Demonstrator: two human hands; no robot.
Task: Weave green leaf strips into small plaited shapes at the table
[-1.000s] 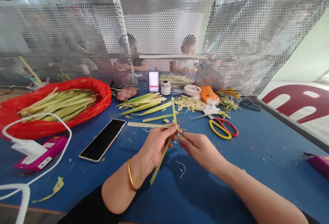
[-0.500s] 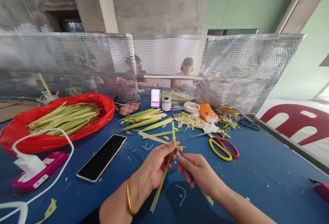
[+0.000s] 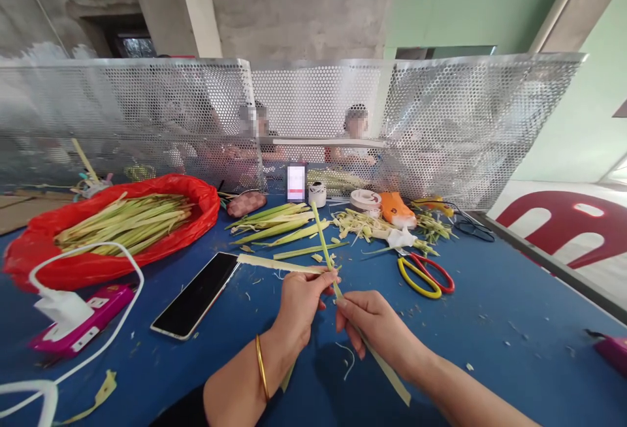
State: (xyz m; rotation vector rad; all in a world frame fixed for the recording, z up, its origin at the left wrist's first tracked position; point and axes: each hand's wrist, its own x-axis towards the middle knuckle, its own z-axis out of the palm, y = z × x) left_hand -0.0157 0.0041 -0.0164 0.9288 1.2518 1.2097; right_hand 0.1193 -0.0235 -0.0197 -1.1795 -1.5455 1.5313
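My left hand (image 3: 300, 306) and my right hand (image 3: 373, 324) meet over the blue table (image 3: 490, 322), both pinching long green leaf strips (image 3: 323, 244). One strip rises from my fingers toward the far side. Another strip (image 3: 386, 371) trails down under my right wrist toward the near edge. A gold bangle circles my left wrist. A pale flat strip (image 3: 274, 262) lies on the table just left of my left hand.
A red bag of leaf strips (image 3: 122, 221) sits far left, a black phone (image 3: 196, 295) and a pink charger with a white cable (image 3: 78, 322) nearer. Loose leaves (image 3: 274, 221), scissors (image 3: 424, 273), tape rolls and an orange tool (image 3: 398, 210) lie ahead. A perforated metal screen (image 3: 441, 120) separates other people.
The camera tilted up, then steadied. The upright strip swung to lean left, and a strip now trails down and to the right beneath my right hand.
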